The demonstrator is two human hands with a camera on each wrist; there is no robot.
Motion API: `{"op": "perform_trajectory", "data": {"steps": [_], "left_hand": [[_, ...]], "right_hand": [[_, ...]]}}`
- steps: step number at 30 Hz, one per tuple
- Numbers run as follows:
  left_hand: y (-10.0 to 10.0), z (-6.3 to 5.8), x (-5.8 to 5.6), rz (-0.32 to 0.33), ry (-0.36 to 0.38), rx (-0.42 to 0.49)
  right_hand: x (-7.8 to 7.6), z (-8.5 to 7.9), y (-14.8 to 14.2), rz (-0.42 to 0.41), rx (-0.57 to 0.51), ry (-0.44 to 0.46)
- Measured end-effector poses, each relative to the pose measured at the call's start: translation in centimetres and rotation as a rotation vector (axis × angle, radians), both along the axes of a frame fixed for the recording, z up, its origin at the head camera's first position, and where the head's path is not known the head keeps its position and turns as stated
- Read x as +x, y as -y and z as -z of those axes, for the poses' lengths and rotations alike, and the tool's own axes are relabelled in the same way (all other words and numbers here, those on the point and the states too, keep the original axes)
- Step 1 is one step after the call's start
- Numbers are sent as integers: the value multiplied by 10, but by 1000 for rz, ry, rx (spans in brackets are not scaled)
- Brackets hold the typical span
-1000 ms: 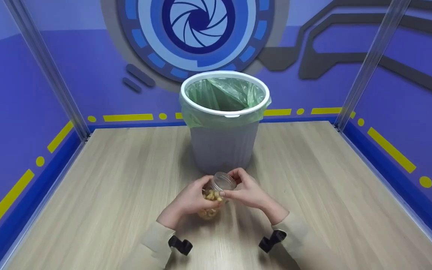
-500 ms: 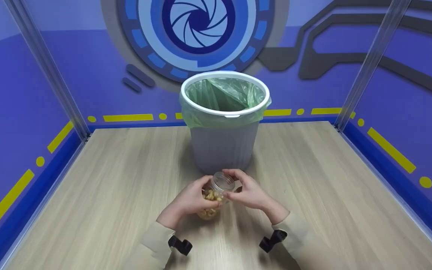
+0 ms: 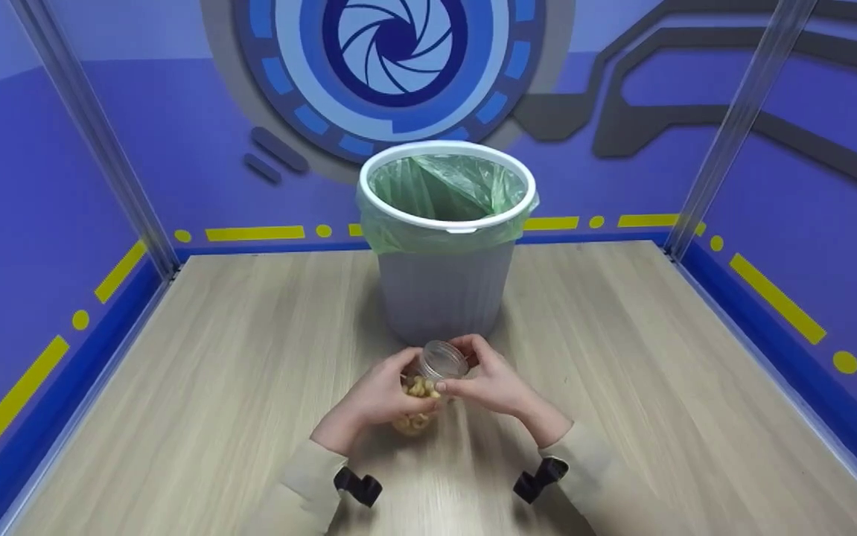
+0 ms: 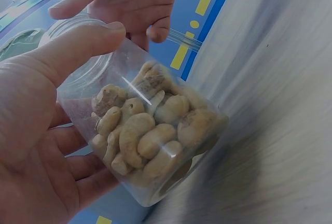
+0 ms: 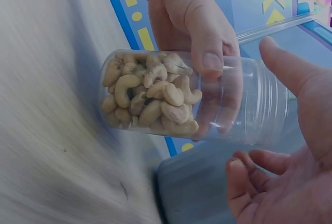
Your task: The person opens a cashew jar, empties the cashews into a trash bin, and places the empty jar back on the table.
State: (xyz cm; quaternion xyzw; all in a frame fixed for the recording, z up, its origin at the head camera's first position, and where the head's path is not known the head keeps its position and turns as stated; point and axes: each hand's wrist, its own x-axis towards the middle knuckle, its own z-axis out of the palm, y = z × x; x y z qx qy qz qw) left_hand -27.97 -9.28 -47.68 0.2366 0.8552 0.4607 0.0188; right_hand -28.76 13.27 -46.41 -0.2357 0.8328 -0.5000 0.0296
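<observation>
A clear jar of cashews [image 3: 415,423] is held tilted low over the table, in front of the bin, its ridged clear top [image 3: 443,360] toward the upper right. My left hand [image 3: 376,394] grips the jar's body, thumb on the near side and fingers behind, as the left wrist view shows. The cashews [image 5: 150,94] lie in the lower half of the jar. Around the ridged top my right hand [image 3: 499,383] is spread. In the right wrist view its thumb [image 5: 290,68] stands just off one side of the top and the fingers [image 5: 241,182] off the other.
Right behind the hands stands a grey bin [image 3: 443,290] with a white rim and a green bag liner [image 3: 428,186]. Blue patterned walls [image 3: 138,149] enclose the wooden table [image 3: 249,335] on three sides, with metal posts at the back corners.
Half a second ago my right fingers were farther over the jar's top; now they have drawn back to the right, much as they were a second ago. My left hand and the jar barely move.
</observation>
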Motion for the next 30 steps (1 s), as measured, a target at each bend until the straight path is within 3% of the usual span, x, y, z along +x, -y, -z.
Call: {"op": "perform_trajectory", "data": {"steps": [10,22,30], "left_hand": [[0,-3,0,12,-2,-16],[-1,-2,0,1,21,-15],[1,1,0,9,-6,-12]], "right_hand": [[0,1,2,38,-25,-21],[0,0,-1,-37,21,-94],[0,1,-3,-127,-24,-53]]}}
